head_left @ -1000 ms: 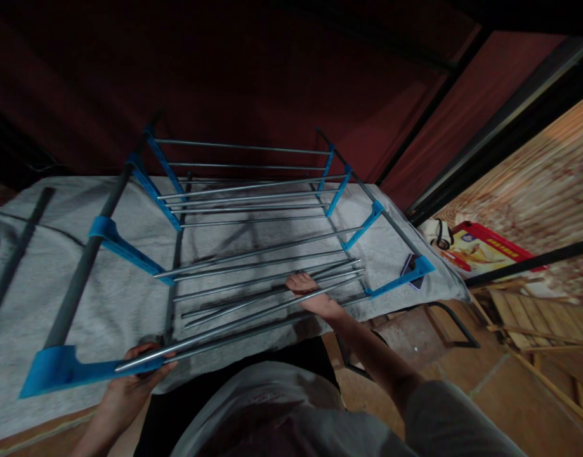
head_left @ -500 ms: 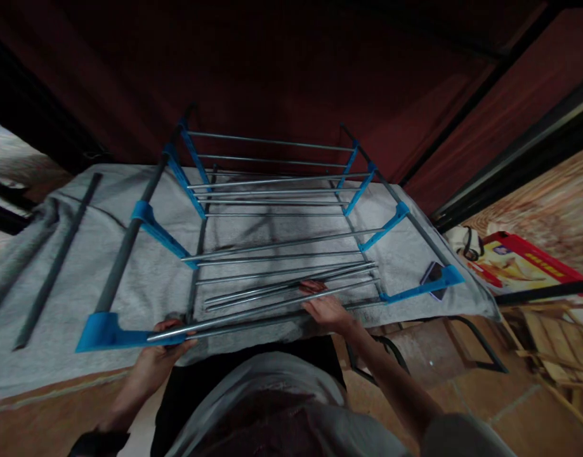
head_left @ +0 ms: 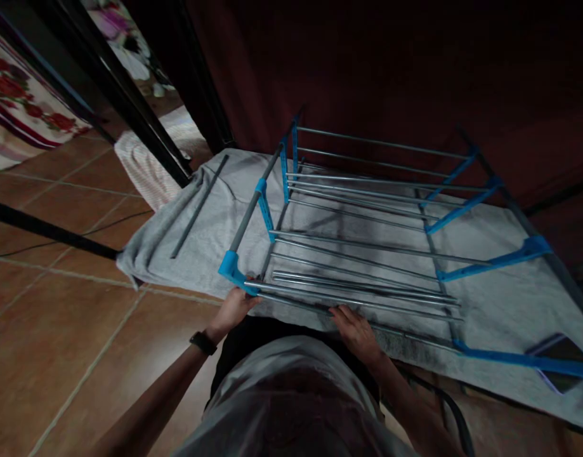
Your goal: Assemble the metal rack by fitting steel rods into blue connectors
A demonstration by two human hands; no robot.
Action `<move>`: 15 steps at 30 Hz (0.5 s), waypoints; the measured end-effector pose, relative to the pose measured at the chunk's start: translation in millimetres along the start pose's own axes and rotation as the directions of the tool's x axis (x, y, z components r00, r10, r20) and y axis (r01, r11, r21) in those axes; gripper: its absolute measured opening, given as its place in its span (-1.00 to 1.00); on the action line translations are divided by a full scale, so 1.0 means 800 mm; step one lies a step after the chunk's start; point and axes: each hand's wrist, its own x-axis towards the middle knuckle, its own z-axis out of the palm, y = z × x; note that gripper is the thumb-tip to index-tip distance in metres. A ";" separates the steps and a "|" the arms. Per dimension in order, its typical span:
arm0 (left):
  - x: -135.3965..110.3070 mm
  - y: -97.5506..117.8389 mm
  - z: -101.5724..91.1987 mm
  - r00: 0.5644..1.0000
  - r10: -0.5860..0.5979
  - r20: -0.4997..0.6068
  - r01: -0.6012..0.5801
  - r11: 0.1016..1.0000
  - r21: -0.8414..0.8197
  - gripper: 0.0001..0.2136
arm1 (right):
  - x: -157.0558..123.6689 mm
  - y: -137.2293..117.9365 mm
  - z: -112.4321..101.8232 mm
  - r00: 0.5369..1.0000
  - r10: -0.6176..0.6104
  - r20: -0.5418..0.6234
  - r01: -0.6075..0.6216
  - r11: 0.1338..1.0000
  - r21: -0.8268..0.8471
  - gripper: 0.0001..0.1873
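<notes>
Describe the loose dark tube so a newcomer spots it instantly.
Find the grey cloth beneath the blue-jointed rack. Left of the rack, a straight dark tube lies on the cloth. It is the only one there outside the rack, joined to nothing.

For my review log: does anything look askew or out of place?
The second-nearest silver metal tube looks askew: its left end lies at the near-left blue plastic bracket, but its right end stops short of the near-right bracket.

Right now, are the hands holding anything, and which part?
The left hand grips the blue corner bracket near its rod end; the right hand touches the nearest rod, whether gripping I can't tell.
</notes>
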 end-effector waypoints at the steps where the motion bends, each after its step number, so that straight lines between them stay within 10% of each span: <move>1: -0.001 0.001 0.001 1.000 -0.001 -0.010 0.001 1.000 -0.002 -0.81 | -0.002 0.001 0.002 1.000 0.004 -0.005 -0.004 1.000 -0.003 -0.64; 15: -0.007 -0.015 0.028 0.984 -0.045 -0.175 0.063 0.993 0.104 -0.83 | 0.007 0.001 0.001 1.000 -0.008 0.028 0.006 0.998 0.062 -0.65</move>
